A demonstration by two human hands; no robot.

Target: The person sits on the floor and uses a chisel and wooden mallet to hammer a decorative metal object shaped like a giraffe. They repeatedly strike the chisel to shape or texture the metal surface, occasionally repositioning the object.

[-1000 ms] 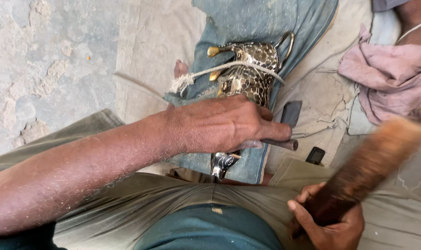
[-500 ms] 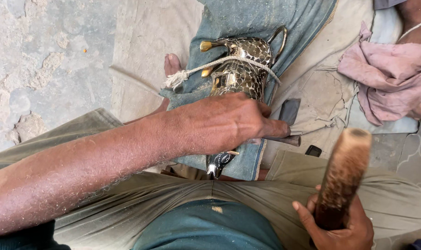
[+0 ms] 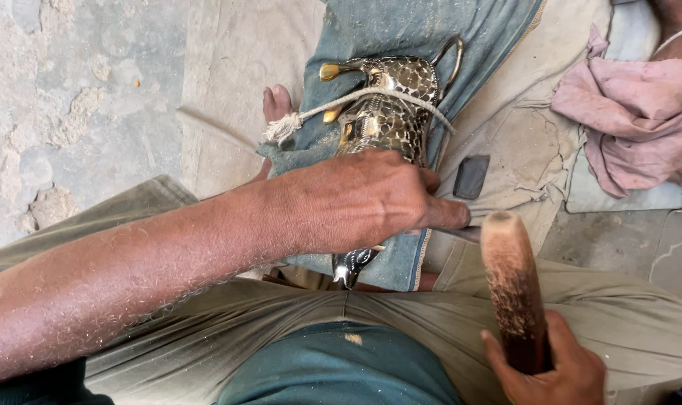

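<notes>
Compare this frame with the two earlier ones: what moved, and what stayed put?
The right hand swung the wooden mallet from a raised, tilted pose out at the right down and inward; its head now stands close to the metal tool under the left hand. Nothing was picked up or released. The left hand stayed pressed on the patterned metal figure, which remains tied by rope on the blue cloth.

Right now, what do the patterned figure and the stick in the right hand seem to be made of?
The patterned figure looks like polished metal: brassy gold tips, shiny dark patterned surface. The stick, in the right hand, appears to be wood: matte, pale worn end, darker rough shaft.
</notes>
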